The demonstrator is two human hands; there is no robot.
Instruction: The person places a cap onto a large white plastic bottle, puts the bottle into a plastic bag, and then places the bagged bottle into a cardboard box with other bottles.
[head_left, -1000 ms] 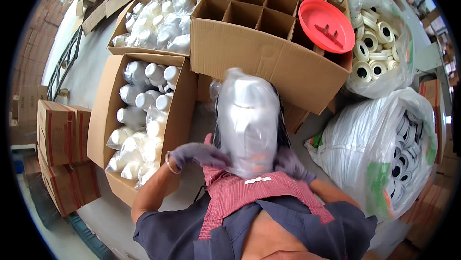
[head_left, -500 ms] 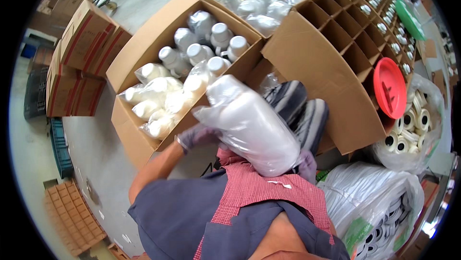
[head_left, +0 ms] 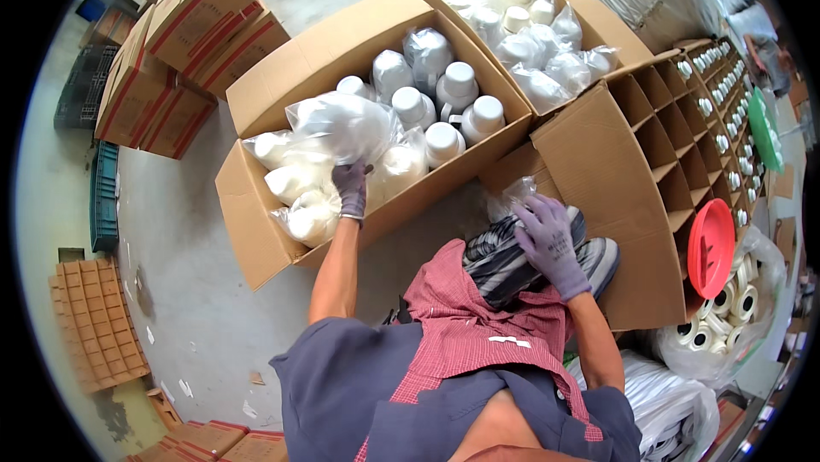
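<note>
My left hand (head_left: 350, 190), in a purple glove, reaches into an open cardboard box (head_left: 256, 231) and grips a white bottle wrapped in a clear plastic bag (head_left: 342, 125). The box holds several more white bottles (head_left: 453, 90), some bare and some bagged. My right hand (head_left: 549, 240), also gloved, rests with fingers spread on a striped cushion (head_left: 504, 266) on my lap, touching a scrap of clear plastic (head_left: 511, 197).
A second open box of bagged bottles (head_left: 512, 18) stands behind. To the right is a divided cardboard carton (head_left: 632, 163) with a red lid (head_left: 711, 244) and a green lid (head_left: 765, 133) on it. Bags of tape rolls (head_left: 717, 325) lie at right. Taped cartons (head_left: 179, 52) are stacked at left.
The bagged bottle has moved from my lap, where both hands held it, into the left box with my left hand alone. My right hand dropped onto the cushion. My view swung left.
</note>
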